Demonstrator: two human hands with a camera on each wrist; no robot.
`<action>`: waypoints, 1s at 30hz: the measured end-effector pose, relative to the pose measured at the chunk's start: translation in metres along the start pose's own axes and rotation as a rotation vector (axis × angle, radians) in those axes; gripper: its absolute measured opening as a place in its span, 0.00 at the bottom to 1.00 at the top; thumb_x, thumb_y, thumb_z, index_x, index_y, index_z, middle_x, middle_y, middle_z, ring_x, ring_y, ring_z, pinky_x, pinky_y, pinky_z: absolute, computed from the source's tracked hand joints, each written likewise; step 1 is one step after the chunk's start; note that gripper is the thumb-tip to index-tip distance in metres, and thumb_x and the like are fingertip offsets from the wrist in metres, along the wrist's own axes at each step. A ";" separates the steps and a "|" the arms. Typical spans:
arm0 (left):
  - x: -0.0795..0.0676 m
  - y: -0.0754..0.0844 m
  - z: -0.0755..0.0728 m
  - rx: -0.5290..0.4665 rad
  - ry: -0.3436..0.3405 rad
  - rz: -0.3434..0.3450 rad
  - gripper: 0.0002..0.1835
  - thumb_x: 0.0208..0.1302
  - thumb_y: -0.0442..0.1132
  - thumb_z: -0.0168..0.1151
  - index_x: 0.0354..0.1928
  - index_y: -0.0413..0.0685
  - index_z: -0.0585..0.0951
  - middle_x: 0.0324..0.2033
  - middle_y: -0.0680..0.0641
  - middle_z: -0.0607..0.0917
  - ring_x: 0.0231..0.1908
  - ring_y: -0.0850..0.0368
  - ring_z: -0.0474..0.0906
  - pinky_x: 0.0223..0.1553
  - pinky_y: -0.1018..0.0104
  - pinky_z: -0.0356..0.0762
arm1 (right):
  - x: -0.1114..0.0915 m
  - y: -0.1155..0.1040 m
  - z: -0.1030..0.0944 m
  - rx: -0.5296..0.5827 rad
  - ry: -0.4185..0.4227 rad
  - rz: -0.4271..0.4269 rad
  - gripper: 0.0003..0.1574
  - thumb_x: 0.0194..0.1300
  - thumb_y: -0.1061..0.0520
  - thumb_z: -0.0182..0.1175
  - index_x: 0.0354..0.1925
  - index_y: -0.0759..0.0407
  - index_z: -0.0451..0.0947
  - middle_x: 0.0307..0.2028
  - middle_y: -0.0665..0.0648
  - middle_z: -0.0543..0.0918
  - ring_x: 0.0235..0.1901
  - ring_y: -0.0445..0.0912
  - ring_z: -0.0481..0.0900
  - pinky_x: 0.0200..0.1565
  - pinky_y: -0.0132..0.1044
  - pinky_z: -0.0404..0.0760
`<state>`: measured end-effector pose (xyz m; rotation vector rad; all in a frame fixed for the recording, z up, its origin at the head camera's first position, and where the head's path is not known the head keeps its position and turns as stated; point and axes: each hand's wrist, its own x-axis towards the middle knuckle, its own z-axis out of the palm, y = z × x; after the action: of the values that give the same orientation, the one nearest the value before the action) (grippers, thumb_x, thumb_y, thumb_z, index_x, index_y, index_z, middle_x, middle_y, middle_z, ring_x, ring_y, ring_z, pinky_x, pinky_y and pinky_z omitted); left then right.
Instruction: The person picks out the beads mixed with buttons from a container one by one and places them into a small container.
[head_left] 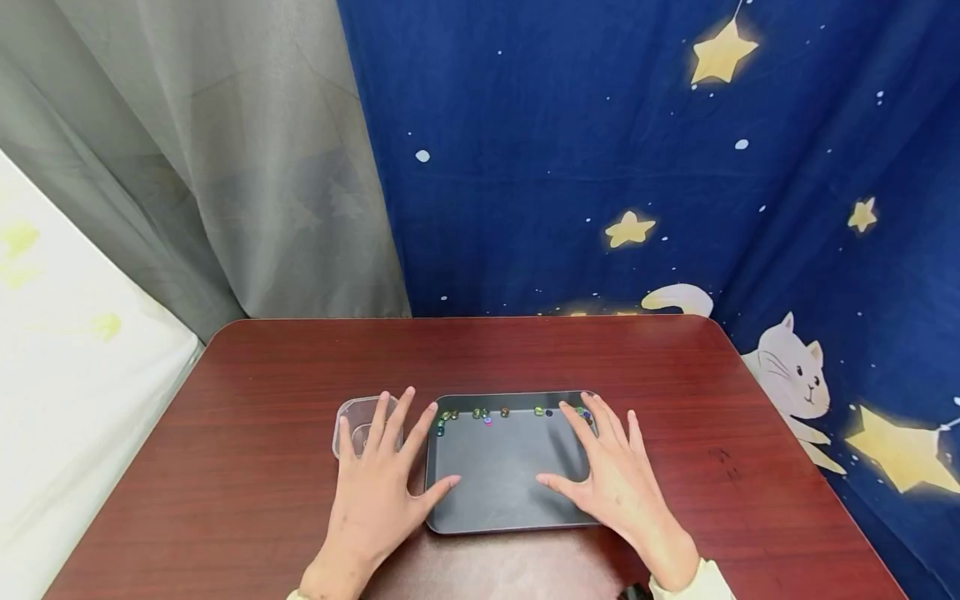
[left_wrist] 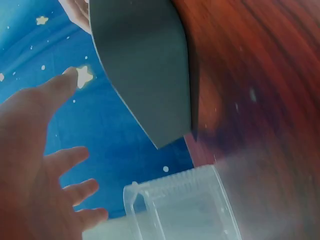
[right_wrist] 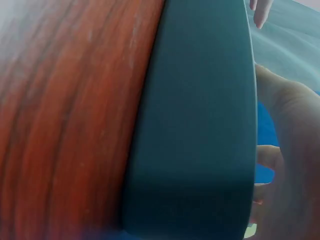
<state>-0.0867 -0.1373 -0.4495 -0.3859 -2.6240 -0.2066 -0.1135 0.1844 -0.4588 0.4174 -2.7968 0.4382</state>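
A dark grey rectangular tray [head_left: 502, 483] lies on the table, with several small shiny coloured glass pieces, marble-like, strung along its far side. Among them are a green-yellow piece [head_left: 538, 411] and a pink-purple one [head_left: 488, 422]. My left hand [head_left: 378, 492] hovers with spread fingers at the tray's left side, its thumb over the tray and its other fingers over a clear plastic container [head_left: 347, 417]. Over the tray's right side is my right hand [head_left: 618, 475], fingers spread and holding nothing. Its fingertips overlap some pieces at the far right corner.
The reddish-brown wooden table [head_left: 300, 358] extends around the tray and container. Behind it hang a grey curtain [head_left: 285, 208] and a blue curtain [head_left: 525, 208] with stars and a cat. White fabric [head_left: 75, 375] hangs at the left.
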 end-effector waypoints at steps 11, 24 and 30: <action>0.003 -0.024 -0.010 -0.136 0.099 -0.052 0.53 0.50 0.64 0.76 0.77 0.54 0.69 0.75 0.43 0.71 0.75 0.41 0.65 0.72 0.26 0.54 | 0.004 0.003 -0.005 0.033 0.075 -0.033 0.35 0.60 0.43 0.77 0.62 0.53 0.82 0.59 0.56 0.81 0.60 0.54 0.77 0.59 0.57 0.73; 0.002 -0.054 -0.018 -0.216 0.071 -0.194 0.60 0.45 0.60 0.82 0.78 0.46 0.64 0.75 0.41 0.70 0.74 0.41 0.66 0.69 0.25 0.58 | 0.015 0.003 -0.009 0.069 -0.001 -0.023 0.27 0.66 0.50 0.73 0.62 0.54 0.82 0.55 0.54 0.83 0.56 0.53 0.79 0.53 0.51 0.75; -0.007 -0.060 -0.012 -0.271 0.021 -0.260 0.63 0.45 0.58 0.84 0.80 0.44 0.61 0.76 0.39 0.68 0.72 0.37 0.68 0.68 0.27 0.61 | 0.015 0.002 -0.006 0.058 -0.009 -0.030 0.27 0.65 0.51 0.74 0.60 0.54 0.83 0.53 0.53 0.84 0.55 0.52 0.80 0.49 0.47 0.75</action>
<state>-0.0937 -0.1984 -0.4467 -0.1281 -2.6240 -0.6531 -0.1263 0.1851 -0.4496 0.4744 -2.7877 0.5132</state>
